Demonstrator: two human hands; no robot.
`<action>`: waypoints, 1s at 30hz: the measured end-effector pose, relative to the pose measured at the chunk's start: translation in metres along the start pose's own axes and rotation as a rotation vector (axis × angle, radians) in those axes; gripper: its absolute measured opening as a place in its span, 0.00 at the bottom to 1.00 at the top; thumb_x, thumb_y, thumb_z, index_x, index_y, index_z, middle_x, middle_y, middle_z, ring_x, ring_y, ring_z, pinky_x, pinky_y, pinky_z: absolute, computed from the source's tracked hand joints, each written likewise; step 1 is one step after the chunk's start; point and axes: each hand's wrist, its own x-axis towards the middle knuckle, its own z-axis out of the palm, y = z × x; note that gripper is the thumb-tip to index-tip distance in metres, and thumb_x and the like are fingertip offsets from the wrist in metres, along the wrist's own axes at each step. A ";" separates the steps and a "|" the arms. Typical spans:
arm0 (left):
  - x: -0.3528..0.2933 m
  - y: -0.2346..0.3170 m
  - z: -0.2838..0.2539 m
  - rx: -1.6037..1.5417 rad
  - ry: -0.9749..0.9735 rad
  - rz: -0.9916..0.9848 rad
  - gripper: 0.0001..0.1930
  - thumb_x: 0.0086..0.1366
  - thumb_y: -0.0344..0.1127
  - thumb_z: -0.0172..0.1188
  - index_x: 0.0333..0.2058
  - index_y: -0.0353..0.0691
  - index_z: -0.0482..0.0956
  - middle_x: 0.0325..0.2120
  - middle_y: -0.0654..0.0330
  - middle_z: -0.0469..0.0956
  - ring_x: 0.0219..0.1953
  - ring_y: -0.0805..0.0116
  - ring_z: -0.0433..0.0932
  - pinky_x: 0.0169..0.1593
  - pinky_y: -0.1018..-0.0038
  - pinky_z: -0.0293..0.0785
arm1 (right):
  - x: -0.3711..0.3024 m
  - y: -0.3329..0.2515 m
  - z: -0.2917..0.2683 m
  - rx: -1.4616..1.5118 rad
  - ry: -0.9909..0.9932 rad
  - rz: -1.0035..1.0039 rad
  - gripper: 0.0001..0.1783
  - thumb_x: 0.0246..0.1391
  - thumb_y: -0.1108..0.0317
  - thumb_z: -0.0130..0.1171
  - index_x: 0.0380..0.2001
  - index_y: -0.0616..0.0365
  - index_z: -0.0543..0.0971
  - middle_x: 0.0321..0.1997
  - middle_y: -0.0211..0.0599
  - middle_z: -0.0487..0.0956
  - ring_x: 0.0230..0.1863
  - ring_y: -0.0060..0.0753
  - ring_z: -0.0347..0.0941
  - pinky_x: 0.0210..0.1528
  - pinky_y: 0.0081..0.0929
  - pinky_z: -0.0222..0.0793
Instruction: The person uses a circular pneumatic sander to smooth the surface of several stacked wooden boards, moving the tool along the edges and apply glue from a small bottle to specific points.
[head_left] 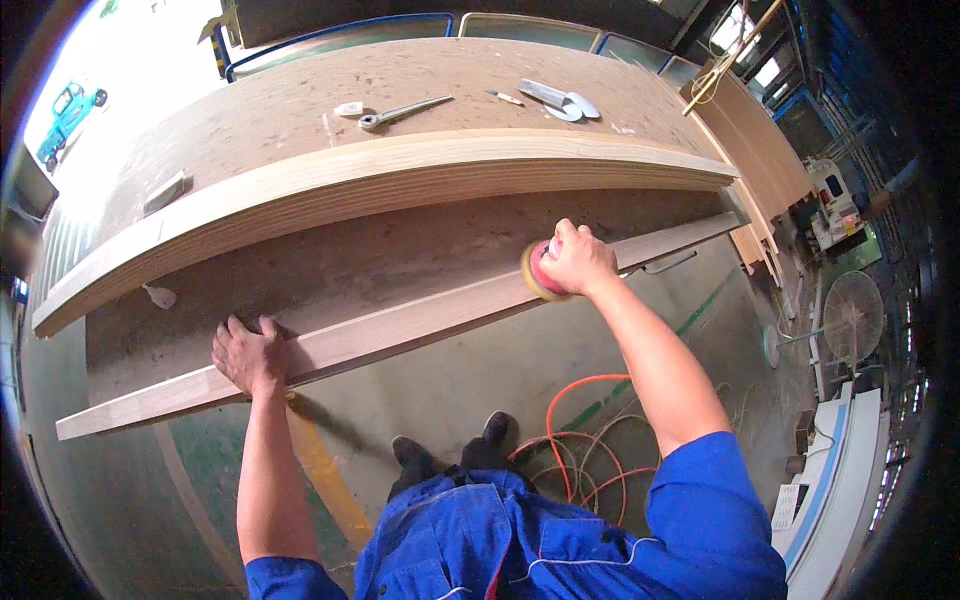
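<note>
A long, narrow wooden strip [420, 327] lies slantwise along the near edge of the workbench [400, 240]. My left hand [250, 356] grips it left of the middle, fingers curled over its far edge. Further right, my right hand [580, 262] is closed round a round sander [535, 272] with a reddish body and a yellowish pad. The sander sits against the strip; the hand hides its top. Beyond both hands runs a stack of long wooden boards [400, 180], lying side by side.
On the bench's far part lie a wrench-like metal tool [405, 112], a pen-like tool [505, 98] and a scraper-like metal tool [555, 100]. A small white item [160, 296] lies left. An orange hose [550, 420] coils on the floor by my feet. A fan [852, 318] stands right.
</note>
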 end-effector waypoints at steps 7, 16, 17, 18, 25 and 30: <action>-0.001 0.003 0.002 0.003 0.023 -0.009 0.36 0.71 0.56 0.58 0.67 0.35 0.76 0.69 0.46 0.73 0.75 0.47 0.65 0.78 0.53 0.54 | 0.011 0.036 -0.002 0.002 0.022 0.043 0.31 0.58 0.44 0.60 0.59 0.49 0.75 0.59 0.60 0.80 0.59 0.65 0.82 0.61 0.60 0.79; 0.003 0.000 0.013 0.026 0.066 0.007 0.35 0.71 0.57 0.57 0.67 0.36 0.77 0.68 0.44 0.74 0.73 0.46 0.68 0.76 0.53 0.60 | 0.032 0.094 -0.004 -0.015 0.042 0.109 0.30 0.58 0.44 0.61 0.58 0.47 0.76 0.59 0.58 0.81 0.59 0.63 0.82 0.61 0.60 0.79; 0.005 -0.002 0.015 0.036 0.069 0.012 0.35 0.71 0.57 0.57 0.66 0.36 0.77 0.67 0.44 0.75 0.72 0.46 0.69 0.75 0.54 0.61 | 0.034 0.100 -0.005 -0.011 0.045 0.124 0.30 0.58 0.44 0.61 0.58 0.47 0.76 0.59 0.57 0.81 0.59 0.63 0.82 0.61 0.61 0.78; 0.006 -0.004 0.016 0.049 0.073 0.015 0.35 0.72 0.57 0.57 0.66 0.36 0.77 0.67 0.44 0.75 0.72 0.46 0.70 0.75 0.54 0.62 | 0.036 0.106 -0.006 -0.001 0.046 0.130 0.29 0.58 0.45 0.61 0.58 0.47 0.76 0.59 0.57 0.81 0.59 0.63 0.82 0.61 0.61 0.78; 0.010 -0.008 0.019 0.041 0.087 0.043 0.35 0.72 0.59 0.57 0.65 0.35 0.78 0.66 0.46 0.77 0.69 0.46 0.73 0.72 0.53 0.67 | 0.057 0.164 -0.009 0.007 0.085 0.139 0.26 0.57 0.47 0.61 0.54 0.48 0.77 0.55 0.54 0.84 0.58 0.62 0.83 0.60 0.59 0.79; 0.008 -0.003 0.020 0.023 0.060 0.055 0.34 0.72 0.56 0.57 0.66 0.35 0.78 0.66 0.44 0.76 0.69 0.44 0.74 0.73 0.55 0.67 | 0.079 0.212 -0.009 0.018 0.071 0.186 0.27 0.57 0.47 0.60 0.56 0.48 0.76 0.57 0.56 0.83 0.60 0.63 0.82 0.61 0.59 0.78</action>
